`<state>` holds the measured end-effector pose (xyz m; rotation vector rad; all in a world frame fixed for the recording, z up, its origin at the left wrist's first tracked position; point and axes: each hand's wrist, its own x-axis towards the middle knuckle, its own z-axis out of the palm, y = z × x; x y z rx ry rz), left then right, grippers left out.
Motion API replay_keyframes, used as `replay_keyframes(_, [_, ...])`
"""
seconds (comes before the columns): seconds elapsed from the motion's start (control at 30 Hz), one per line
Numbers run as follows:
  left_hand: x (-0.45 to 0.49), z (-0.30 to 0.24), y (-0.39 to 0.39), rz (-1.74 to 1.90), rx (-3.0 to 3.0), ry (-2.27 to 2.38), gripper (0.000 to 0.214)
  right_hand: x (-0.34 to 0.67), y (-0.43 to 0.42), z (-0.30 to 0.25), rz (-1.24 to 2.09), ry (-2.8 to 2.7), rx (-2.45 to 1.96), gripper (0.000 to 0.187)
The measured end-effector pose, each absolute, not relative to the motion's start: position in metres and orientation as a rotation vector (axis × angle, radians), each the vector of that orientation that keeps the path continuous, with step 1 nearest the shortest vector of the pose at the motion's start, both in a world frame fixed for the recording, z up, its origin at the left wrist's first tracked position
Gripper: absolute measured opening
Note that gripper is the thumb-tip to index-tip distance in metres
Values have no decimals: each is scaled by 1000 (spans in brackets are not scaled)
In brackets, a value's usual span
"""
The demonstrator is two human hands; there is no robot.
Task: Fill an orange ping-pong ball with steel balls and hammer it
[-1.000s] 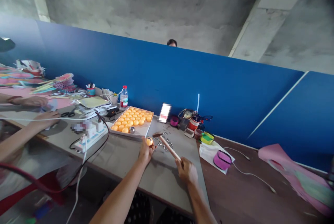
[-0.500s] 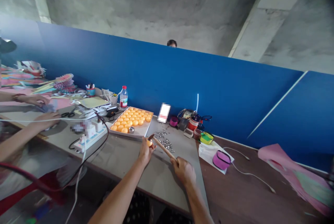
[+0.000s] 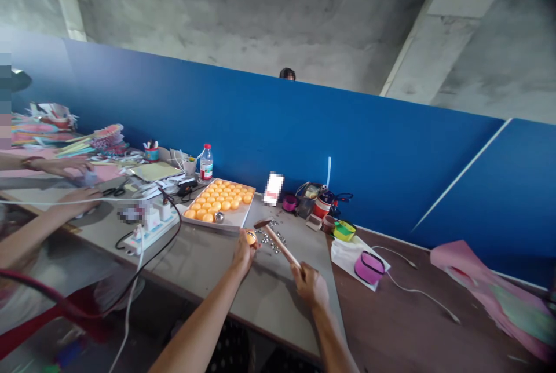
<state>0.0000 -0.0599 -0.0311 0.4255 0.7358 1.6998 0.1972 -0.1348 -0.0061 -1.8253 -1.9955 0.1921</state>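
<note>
An orange ball (image 3: 251, 237), like a table tennis ball, is gripped in the fingers of my left hand (image 3: 244, 254); a small shiny spot shows on its top. My right hand (image 3: 311, 284) is wrapped round the wooden handle of a hammer (image 3: 282, 250). The hammer's dark head is raised a little above and to the right of the ball, apart from it. Behind the hammer, small shiny metal pieces (image 3: 278, 240) lie scattered on the table. To the left stands a shallow box (image 3: 237, 221) with rows of orange balls (image 3: 216, 198) and one silver round object (image 3: 219, 217).
A power strip (image 3: 152, 229) with cables lies left of the box, near a bottle (image 3: 206, 162). A co-worker's hands (image 3: 80, 200) are at far left among papers. Tape rolls, a purple pouch (image 3: 369, 267) and cables are on the right. A blue partition (image 3: 243, 112) stands behind.
The hammer has lifted off the ball, moving up and right with my right hand. My left hand still holds the ball in nearly the same place.
</note>
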Motion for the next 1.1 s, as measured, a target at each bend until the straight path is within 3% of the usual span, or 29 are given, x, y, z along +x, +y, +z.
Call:
replay_keyframes(0.5, [-8, -20, -63, 1652, 287, 683, 28, 201, -132, -13, 155, -1968, -1791, 39])
replay_keyframes(1.1, [-10, -17, -71, 1606, 316, 569, 30, 199, -132, -13, 144, -2004, -1774, 39])
